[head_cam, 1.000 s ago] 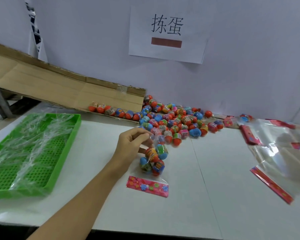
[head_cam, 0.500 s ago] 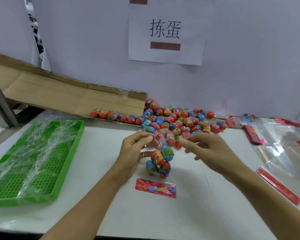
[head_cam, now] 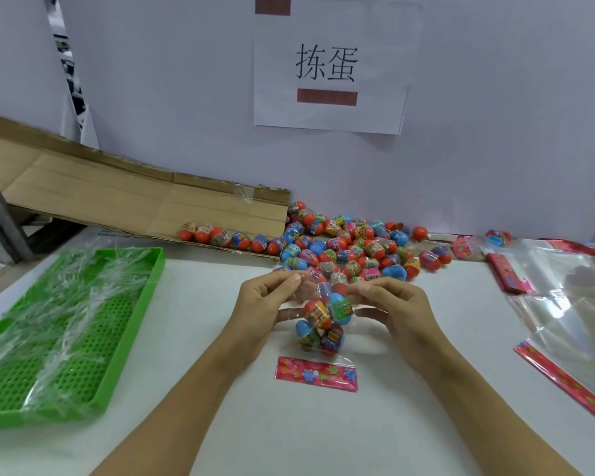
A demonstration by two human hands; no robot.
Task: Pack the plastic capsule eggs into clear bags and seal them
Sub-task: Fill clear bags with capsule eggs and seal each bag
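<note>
Both hands up over the middle of the white tabletop (head_cam: 409, 389), pinching the top of a small clear plastic bag (head_cam: 318, 304) from either side. Left hand (head_cam: 265, 304) gripping the bag's mouth between thumb and forefinger, other fingers curled under; right hand (head_cam: 390, 304) doing the same on the opposite side. Four or so colourful plastic capsule eggs (head_cam: 323, 324) bunched inside, orange, blue and green ones. Bag's pink flowery header strip (head_cam: 316, 374) lying flat on the tabletop toward the near edge, just below the eggs.

Big loose pile of multicoloured capsule eggs (head_cam: 351, 249) heaped along the far edge against the white wall, spilling off a flattened brown cardboard sheet (head_cam: 117, 197) propped at the far left. Green perforated plastic tray (head_cam: 124, 338) with crinkly clear film in it sitting at the left edge. Stack of empty clear bags with pink strips (head_cam: 564, 304) spread out at the right edge. White paper sign with black characters (head_cam: 327, 63) stuck on the wall.
</note>
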